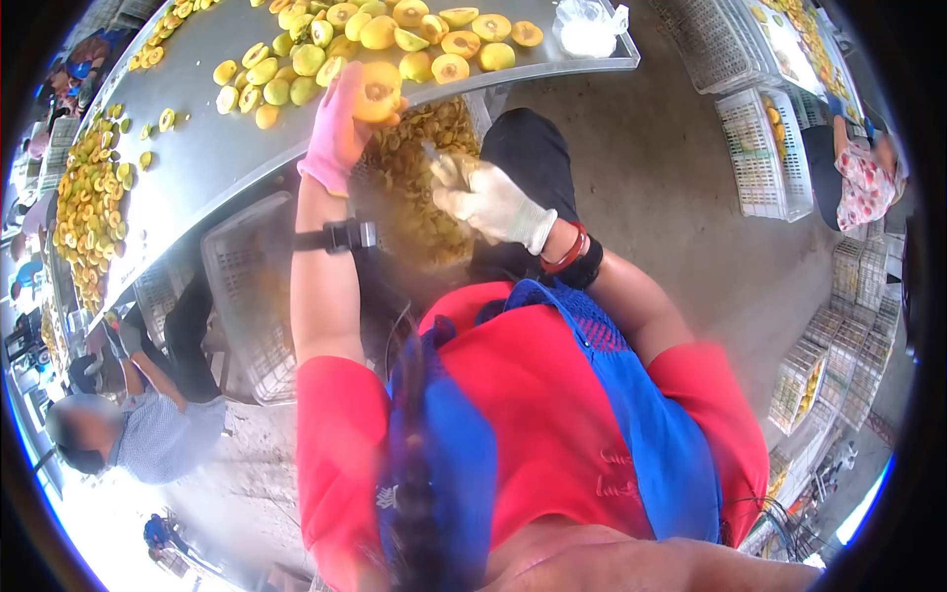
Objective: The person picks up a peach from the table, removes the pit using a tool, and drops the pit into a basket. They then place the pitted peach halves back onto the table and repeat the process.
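table [197,168] beyond your grip: halves [464,41] done, whole fruit [308,59] waiting. left hand [335,123] clasps peach half [378,92], right hand [490,202] closed round tool [431,151].

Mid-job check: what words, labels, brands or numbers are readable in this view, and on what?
No text reads clearly anywhere.
On the blue apron, a white mark is too small and blurred to read.
The pink-gloved left hand, white-gloved right hand, peach half, small tool, plastic crates and steel table show no lettering.
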`<state>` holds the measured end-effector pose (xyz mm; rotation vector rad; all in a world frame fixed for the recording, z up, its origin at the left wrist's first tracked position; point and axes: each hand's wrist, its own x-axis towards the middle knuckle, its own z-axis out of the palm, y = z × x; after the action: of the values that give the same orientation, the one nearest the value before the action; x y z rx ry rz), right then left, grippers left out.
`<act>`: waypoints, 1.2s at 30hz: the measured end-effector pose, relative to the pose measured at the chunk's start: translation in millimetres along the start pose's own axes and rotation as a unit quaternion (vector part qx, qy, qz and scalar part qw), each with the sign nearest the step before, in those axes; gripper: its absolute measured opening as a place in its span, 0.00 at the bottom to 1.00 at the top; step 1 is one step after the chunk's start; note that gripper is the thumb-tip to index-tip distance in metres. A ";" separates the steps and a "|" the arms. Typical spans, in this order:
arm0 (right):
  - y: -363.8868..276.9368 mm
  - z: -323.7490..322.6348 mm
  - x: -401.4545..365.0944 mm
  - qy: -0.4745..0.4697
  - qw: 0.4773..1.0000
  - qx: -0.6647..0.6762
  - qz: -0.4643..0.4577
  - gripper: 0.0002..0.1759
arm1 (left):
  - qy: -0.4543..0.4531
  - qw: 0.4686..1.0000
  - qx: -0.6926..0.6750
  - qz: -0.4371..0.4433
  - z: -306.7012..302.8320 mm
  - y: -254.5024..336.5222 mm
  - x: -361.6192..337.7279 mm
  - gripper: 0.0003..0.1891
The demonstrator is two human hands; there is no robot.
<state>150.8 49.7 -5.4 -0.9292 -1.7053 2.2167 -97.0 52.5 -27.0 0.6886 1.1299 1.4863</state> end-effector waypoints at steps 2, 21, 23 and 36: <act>-17.2 3.7 -6.7 0.018 0.999 -0.023 -0.017 0.08 | 0.015 1.000 0.004 -0.006 17.6 7.1 -22.4 0.28; 7.0 17.4 -9.4 0.175 0.916 -0.219 -0.287 0.09 | 0.096 0.963 0.028 0.251 99.0 -22.4 -82.2 0.28; 4.9 15.9 -9.6 0.153 0.909 -0.220 -0.318 0.07 | 0.111 0.962 0.024 0.249 104.2 -20.8 -84.6 0.29; 20.6 10.9 1.5 0.124 0.880 -0.275 -0.366 0.14 | 0.147 0.943 0.044 0.295 101.3 -34.1 -82.6 0.28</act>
<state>147.8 35.2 -23.5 -0.4799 -2.1183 1.1076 26.0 0.2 -7.0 0.9439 1.2849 2.1097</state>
